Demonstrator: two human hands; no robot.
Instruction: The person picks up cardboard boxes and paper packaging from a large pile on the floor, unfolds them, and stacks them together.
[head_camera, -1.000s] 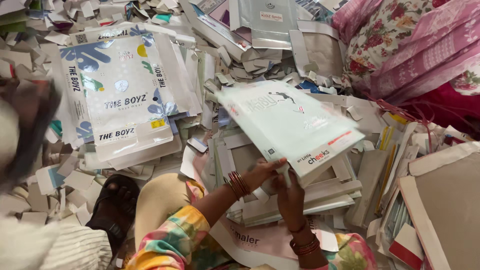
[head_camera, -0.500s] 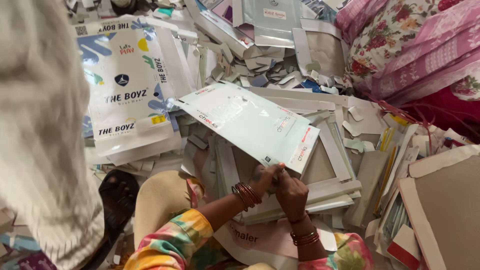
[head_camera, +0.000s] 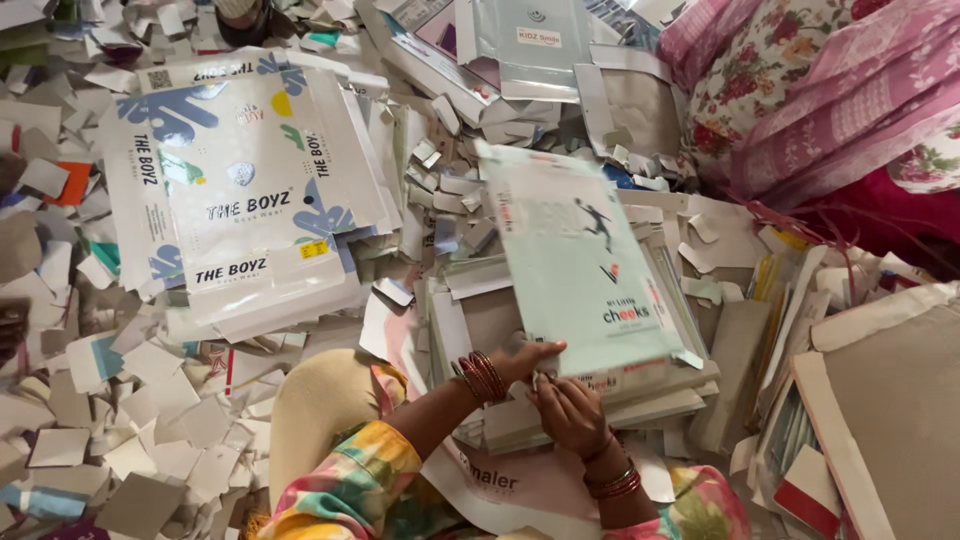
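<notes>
The pale green card sheet (head_camera: 580, 265) lies in the middle of the frame, on a pile of flat boxes (head_camera: 600, 400). Left hand (head_camera: 520, 358) and right hand (head_camera: 568, 412) pinch its bottom edge. Slide it square with the pile, gently.

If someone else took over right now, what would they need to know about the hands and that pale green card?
Left hand: at the near edge of the pale green flat carton sheet, thumb side against it.
Right hand: fingers at the same near edge, gripping it.
The sheet lies on a stack of flattened cartons in front of the person.
A second stack of white and blue cartons sits to the left, with cardboard scraps scattered around.
Done: sheet is on the stack. Left: it sits slightly askew.
</notes>
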